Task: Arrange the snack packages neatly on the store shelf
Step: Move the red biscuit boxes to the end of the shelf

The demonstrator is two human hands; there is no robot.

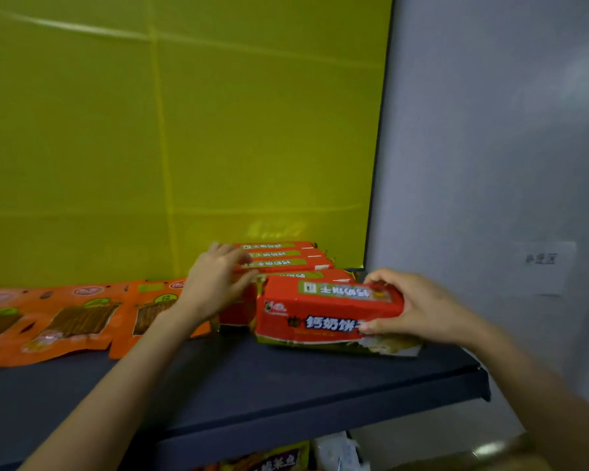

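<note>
The red row (286, 263) of biscuit packs stands on edge at the right rear corner of the shelf (286, 379), and the front pack (320, 311) sits just before it, slewed and tipped, its right end nearer the front edge. The right hand (422, 307) grips that right end, fingers curled over the top and thumb under the face. The left hand (215, 283) lies against the left ends of the row with fingers fairly straight, though blur hides the detail. The step appears to be squaring this pack into the row. To do it well, the right hand should swing the right end back until the pack is parallel to the others, and the left hand should act as a stop so all left ends line up. The wrapper looks crumpled, so a light push should serve better than a squeeze. A yellow panel (184, 130) backs the shelf and a grey wall (490, 130) closes its right side. The shelf is dark and smooth. Orange bags (72, 317) overlap along its left rear. A paper note (544, 266) hangs on the wall, and more goods (269, 460) show below.
</note>
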